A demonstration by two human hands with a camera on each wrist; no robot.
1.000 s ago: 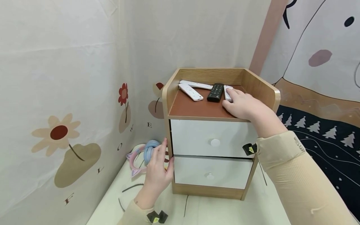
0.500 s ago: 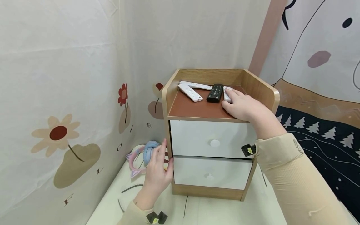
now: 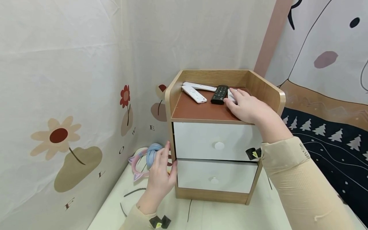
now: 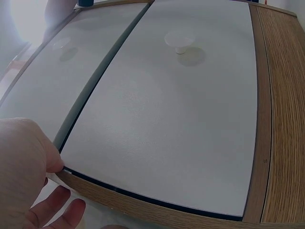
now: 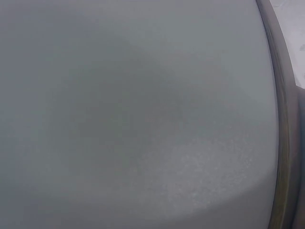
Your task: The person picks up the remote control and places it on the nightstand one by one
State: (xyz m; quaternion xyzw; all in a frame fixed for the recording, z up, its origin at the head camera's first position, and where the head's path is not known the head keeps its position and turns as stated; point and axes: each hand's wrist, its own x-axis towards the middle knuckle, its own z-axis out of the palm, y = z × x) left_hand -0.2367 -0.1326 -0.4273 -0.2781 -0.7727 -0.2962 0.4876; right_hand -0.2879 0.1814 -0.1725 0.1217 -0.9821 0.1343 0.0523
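Note:
A small wooden cabinet (image 3: 212, 195) with two white drawers stands in front of me. On its brown top, my right hand (image 3: 248, 107) holds a white remote control (image 3: 231, 95), thumb at its near left side and fingers over it, hiding much of it. Close to its left lies a black remote control (image 3: 219, 95). Farther left are two white remotes, one slanted (image 3: 194, 94) and one behind it (image 3: 199, 86). My left hand (image 3: 159, 177) rests against the cabinet's left side, fingers extended upward; in the left wrist view the thumb (image 4: 53, 160) touches its front edge.
A pink cat-ear headband (image 3: 134, 164) and a blue ring-shaped thing (image 3: 153, 155) lie left of the cabinet, on the pale surface (image 3: 212, 215). Raised wooden walls (image 3: 215, 76) edge the cabinet top. Both drawers are closed. A white panel fills most of the right wrist view.
My right hand has shifted slightly left with the white remote, whose gap to the black remote has narrowed. My left hand stays at the cabinet's side.

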